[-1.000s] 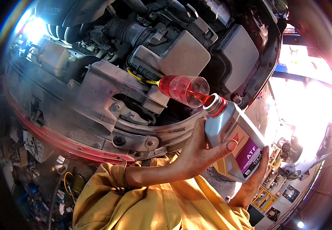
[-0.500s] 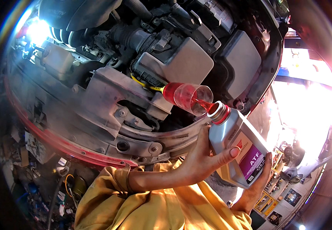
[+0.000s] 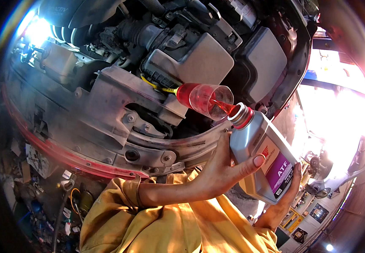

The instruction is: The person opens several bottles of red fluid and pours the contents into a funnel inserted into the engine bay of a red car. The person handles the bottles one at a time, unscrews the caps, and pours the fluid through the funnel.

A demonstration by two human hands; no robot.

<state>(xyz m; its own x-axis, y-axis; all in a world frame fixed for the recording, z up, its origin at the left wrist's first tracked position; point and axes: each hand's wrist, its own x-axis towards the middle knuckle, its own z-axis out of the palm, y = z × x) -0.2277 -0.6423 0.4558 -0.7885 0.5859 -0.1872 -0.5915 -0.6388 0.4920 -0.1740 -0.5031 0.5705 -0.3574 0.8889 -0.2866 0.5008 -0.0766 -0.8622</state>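
Observation:
A grey plastic oil bottle [image 3: 256, 137] with an orange and purple label is tipped toward the left, its uncapped neck close to the rim of a clear plastic cup-shaped funnel [image 3: 197, 100]. Red fluid [image 3: 221, 106] streams from the neck into the funnel, and more of it colours the funnel's narrow end. From that end a yellow tube [image 3: 165, 89] runs down into the engine bay. My left hand [image 3: 222, 170] grips the bottle's near side, thumb across the label. Around the bottle's base, my right hand [image 3: 287, 192] supports it, its palm mostly hidden.
The engine bay has a grey air filter box [image 3: 195, 59], another grey cover [image 3: 266, 63] and a whitish reservoir [image 3: 58, 61]. A red-edged front panel [image 3: 68, 158] curves before me. Cluttered items [image 3: 43, 211] lie on the floor at lower left; a bright lamp [image 3: 37, 31] glares upper left.
The view has shifted slightly, so the engine bay and funnel sit a little higher and further left. Both hands keep the bottle tipped, and fluid still flows.

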